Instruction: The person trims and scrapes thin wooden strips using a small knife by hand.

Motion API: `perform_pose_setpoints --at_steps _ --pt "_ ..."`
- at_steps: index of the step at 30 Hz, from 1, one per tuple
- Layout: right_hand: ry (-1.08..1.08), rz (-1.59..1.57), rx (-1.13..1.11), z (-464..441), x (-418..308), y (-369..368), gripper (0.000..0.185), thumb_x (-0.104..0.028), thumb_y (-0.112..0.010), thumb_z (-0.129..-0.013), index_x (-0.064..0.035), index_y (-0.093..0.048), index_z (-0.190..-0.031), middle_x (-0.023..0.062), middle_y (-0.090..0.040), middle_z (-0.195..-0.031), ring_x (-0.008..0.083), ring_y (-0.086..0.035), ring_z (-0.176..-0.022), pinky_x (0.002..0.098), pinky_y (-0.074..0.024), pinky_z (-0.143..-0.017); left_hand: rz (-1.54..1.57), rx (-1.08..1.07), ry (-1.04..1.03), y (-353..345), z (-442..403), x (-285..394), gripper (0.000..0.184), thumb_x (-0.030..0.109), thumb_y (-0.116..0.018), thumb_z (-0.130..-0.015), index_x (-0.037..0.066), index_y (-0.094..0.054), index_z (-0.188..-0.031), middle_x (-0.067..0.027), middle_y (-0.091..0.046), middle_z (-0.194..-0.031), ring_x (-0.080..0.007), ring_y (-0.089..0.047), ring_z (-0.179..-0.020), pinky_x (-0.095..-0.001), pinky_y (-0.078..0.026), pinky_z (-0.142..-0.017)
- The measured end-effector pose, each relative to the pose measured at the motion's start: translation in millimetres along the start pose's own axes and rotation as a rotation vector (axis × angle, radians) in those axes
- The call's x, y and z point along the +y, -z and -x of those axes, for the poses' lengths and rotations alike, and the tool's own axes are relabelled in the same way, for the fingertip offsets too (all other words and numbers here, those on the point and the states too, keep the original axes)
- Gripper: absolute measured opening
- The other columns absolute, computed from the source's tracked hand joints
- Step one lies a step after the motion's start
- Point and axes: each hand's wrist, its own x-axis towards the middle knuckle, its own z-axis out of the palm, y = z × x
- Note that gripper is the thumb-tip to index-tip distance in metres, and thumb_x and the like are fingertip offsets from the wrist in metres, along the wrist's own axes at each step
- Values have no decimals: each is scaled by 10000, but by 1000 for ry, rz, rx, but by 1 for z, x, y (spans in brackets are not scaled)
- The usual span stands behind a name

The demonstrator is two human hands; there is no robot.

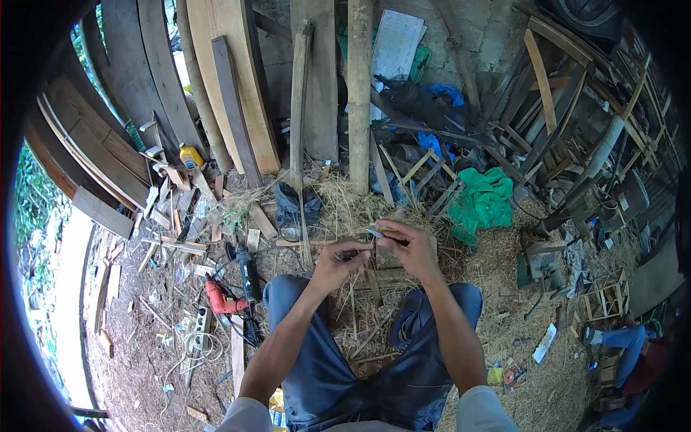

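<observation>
My left hand (340,265) is closed in a pinch in front of my knees, its fingertips almost meeting those of my right hand. Whatever it grips is too thin to name; a narrow strip seems to run between the fingertips. My right hand (412,250) is closed with thumb and finger on a small, flat blue-grey piece (375,233), whose kind I cannot make out. Under both hands, thin straw-coloured strips (353,299) lie scattered on the ground between my legs.
A red power drill (222,298) and a black angle grinder (248,275) lie left of my knee, near a white cord (205,347). Planks (230,86) lean behind. Green cloth (481,201) lies to the right. Another person's leg (625,342) shows far right.
</observation>
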Motion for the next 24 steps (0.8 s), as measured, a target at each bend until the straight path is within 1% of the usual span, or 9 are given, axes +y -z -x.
perform_pose_setpoints --at_steps 4,10,13,15,19,21,22,24 --pt "3 -13 -7 -2 2 4 341 -45 -650 -835 -52 -613 -1174 110 -673 -1061 191 -641 -1004 282 -499 -790 8 -7 19 -1 -2 2 153 -14 -598 -866 -12 -659 -1006 -57 -591 -827 -97 -578 -639 -229 -442 -541" --pt "36 106 19 -1 1 3 343 -51 -649 -834 -81 -623 -1175 135 -669 -1065 201 -646 -997 291 -504 -756 19 -11 -2 -1 -3 -2 151 -18 -591 -870 -19 -659 -1005 -60 -591 -835 -108 -583 -650 -235 -447 -562" --pt "60 169 50 -1 0 3 313 -86 -648 -842 -101 -642 -1154 148 -679 -1021 199 -660 -960 293 -508 -735 52 -5 27 -2 -3 1 156 -13 -594 -870 -20 -659 -1012 -61 -597 -845 -108 -580 -649 -237 -446 -566" --pt "86 219 78 -1 0 4 289 -124 -648 -850 -115 -654 -1139 150 -689 -968 192 -677 -900 294 -511 -704 29 -16 13 -1 -2 1 157 -4 -598 -872 -18 -662 -1015 -62 -602 -855 -108 -576 -645 -238 -444 -566" --pt "49 285 83 0 -5 4 274 -146 -643 -859 -113 -658 -1131 135 -696 -944 186 -686 -851 295 -511 -674 72 -12 -1 -1 -2 0 155 0 -603 -871 -18 -664 -1012 -62 -606 -859 -105 -571 -641 -239 -443 -565" --pt "78 212 154 -1 0 1 277 -124 -696 -808 -113 -683 -1084 116 -706 -896 74 -636 -724 249 -480 -621 73 -22 12 0 -1 2 154 0 -608 -868 -16 -666 -1009 -61 -608 -858 -103 -574 -640 -237 -445 -565" --pt "77 212 154 -1 0 1 277 -124 -696 -808 -113 -683 -1084 116 -706 -896 74 -636 -724 249 -480 -621 73 -22 13 0 -1 2 154 0 -608 -868 -16 -666 -1009 -61 -608 -858 -103 -574 -640 -237 -445 -565" --pt "58 228 111 -2 -1 3 250 -163 -634 -872 -102 -667 -1112 126 -700 -935 182 -685 -853 291 -509 -675 55 -15 34 -1 -2 2 155 -1 -616 -862 -13 -667 -1008 -62 -609 -854 -101 -577 -637 -236 -449 -567"
